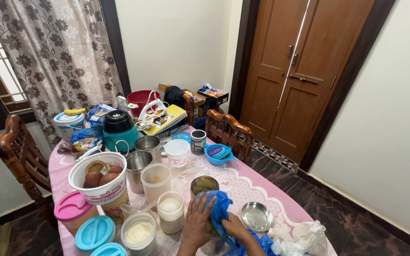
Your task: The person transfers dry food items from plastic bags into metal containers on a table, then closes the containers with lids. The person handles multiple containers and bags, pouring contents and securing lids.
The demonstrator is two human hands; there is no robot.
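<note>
At the table's near edge, my left hand (pixel 198 220) rests against the side of a steel container (pixel 204 185) with its fingers spread. My right hand (pixel 236 226) grips a blue plastic bag (pixel 221 211) that drapes over the container's front. The container's open top shows a brownish content. A loose steel lid (pixel 256 216) lies flat just right of my hands on the pink floral tablecloth (pixel 243 182).
Plastic jars (pixel 171 211), a white bucket of round brown items (pixel 101 182), steel cups (pixel 137 166), a teal mixer jar (pixel 119 130) and blue bowls (pixel 218 154) crowd the table. White plastic bags (pixel 304 237) lie at right. Wooden chairs (pixel 228 132) surround it.
</note>
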